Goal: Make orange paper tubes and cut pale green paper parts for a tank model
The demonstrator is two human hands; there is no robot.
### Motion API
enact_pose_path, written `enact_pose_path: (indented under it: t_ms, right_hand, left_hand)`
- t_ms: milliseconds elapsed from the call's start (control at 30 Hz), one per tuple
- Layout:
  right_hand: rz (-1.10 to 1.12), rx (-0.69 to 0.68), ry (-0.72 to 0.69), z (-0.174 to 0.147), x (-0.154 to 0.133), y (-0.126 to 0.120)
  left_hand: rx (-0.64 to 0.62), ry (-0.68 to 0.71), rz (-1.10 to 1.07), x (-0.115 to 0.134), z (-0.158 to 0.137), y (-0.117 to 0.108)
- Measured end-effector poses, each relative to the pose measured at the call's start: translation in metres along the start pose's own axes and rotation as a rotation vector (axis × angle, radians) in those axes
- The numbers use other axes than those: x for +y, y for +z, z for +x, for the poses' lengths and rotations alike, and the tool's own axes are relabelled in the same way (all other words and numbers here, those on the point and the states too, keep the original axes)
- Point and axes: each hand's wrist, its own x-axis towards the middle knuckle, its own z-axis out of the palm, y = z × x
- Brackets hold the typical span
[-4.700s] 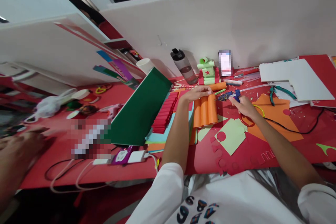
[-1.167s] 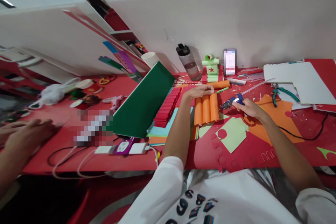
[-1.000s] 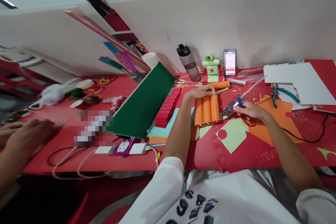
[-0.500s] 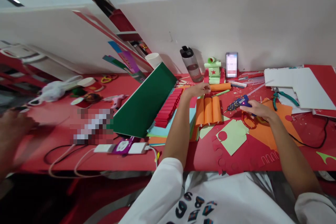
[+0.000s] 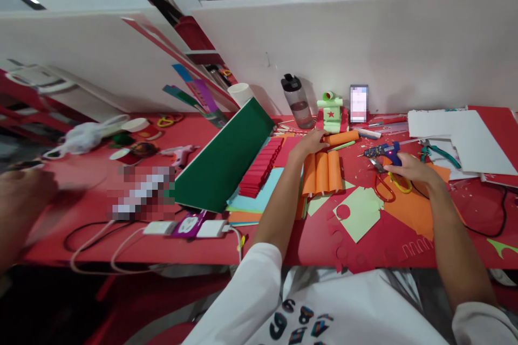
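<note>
table [image 5: 311, 248] | orange roll [image 5: 343, 137] against left fingers [image 5: 322, 138] | glue gun [image 5: 382, 151] in right fingers [image 5: 394, 170]

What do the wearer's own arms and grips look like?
Short white sleeves, left and right, loose-fitting and plain where visible. Both forearms are bare. Left grip and right grip wear no gloves; no watch or bracelet shows. Rings: too small to tell.
</note>
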Motion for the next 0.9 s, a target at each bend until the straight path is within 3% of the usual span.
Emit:
enact_pose_path:
  t_ms: [167,400,700,900]
  right_hand:
    - [-0.250,0.111,0.068,0.003,0.017,-0.007]
    - [-0.603,0.060,0.250,0.005,0.020,-0.006]
    - [-0.608,0.106,0.296,0.007,0.000,0.003]
    - [-0.605,0.139,0.311,0.017,0.006,0.011]
  left_hand:
    - [-0.003,-0.003,-0.021,0.003,0.001,0.004]
    - [0.011,0.003,-0.192,0.006,0.002,0.005]
    - [0.065,-0.078,-0.599,0.016,-0.001,-0.005]
    - [0.121,-0.157,-0.863,0.020,-0.006,-0.008]
